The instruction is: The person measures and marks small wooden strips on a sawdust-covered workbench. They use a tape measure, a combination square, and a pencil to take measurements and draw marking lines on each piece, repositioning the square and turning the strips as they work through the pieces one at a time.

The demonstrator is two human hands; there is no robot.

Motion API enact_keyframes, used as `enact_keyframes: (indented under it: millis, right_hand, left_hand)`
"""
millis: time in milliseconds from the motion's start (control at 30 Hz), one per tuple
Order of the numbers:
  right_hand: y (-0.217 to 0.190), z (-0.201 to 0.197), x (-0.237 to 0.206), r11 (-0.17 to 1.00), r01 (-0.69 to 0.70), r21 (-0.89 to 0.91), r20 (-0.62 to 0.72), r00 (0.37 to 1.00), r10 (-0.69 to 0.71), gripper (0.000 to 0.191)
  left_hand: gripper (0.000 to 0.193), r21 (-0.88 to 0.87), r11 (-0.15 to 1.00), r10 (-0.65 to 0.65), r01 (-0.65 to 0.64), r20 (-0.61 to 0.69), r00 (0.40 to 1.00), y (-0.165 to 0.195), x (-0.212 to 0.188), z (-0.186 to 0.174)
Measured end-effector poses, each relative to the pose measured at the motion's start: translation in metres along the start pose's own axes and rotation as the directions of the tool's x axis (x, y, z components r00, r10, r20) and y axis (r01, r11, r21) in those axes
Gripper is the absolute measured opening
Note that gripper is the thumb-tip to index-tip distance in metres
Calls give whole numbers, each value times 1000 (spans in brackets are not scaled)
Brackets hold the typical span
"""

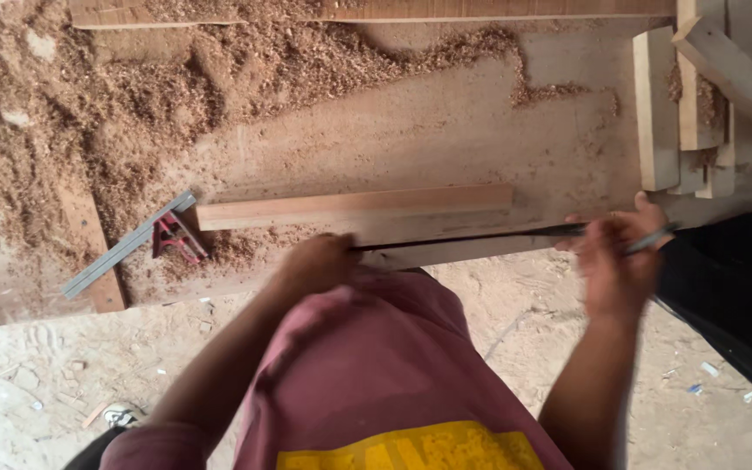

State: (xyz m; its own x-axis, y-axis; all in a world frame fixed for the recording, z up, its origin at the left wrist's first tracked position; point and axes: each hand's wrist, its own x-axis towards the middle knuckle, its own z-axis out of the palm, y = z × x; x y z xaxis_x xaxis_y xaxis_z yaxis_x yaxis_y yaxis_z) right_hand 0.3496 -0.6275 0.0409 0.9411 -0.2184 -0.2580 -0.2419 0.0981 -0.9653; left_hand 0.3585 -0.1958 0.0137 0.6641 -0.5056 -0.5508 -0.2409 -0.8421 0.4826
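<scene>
My left hand (319, 261) grips one end of a long thin dark metal strip (472, 237) that lies along the near edge of the workbench (446, 130). My right hand (615, 257) holds the strip's other end together with a pencil-like stick (650, 239); this hand is blurred. Just beyond the strip a reddish wooden board (354, 206) lies flat on the bench.
A metal combination square (137, 244) with a red head rests left of the board. Sawdust and shavings (132, 96) cover the bench's left and back. Pale wood offcuts (698, 96) are stacked at the right. A dark cloth or garment (737, 287) is at the right edge.
</scene>
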Motion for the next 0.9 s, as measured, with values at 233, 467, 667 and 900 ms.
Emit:
enact_keyframes:
  millis: [233, 467, 667, 900]
  right_hand:
    - [60, 19, 64, 665, 89, -742, 3, 992, -130, 33]
    - [76, 68, 64, 523, 97, -847, -33, 972, -234, 47]
    - [76, 76, 64, 543, 112, -832, -44, 963, -265, 48]
    - [78, 72, 68, 375, 117, -920, 25, 970, -241, 59]
  left_hand:
    - [36, -220, 908, -323, 357, 176, 930, -48, -18, -11]
    - [35, -18, 926, -375, 377, 68, 925, -86, 3, -36]
    - [33, 226, 967, -155, 113, 175, 972, -112, 4, -52]
    - [39, -86, 813, -551, 575, 202, 810, -172, -72, -91]
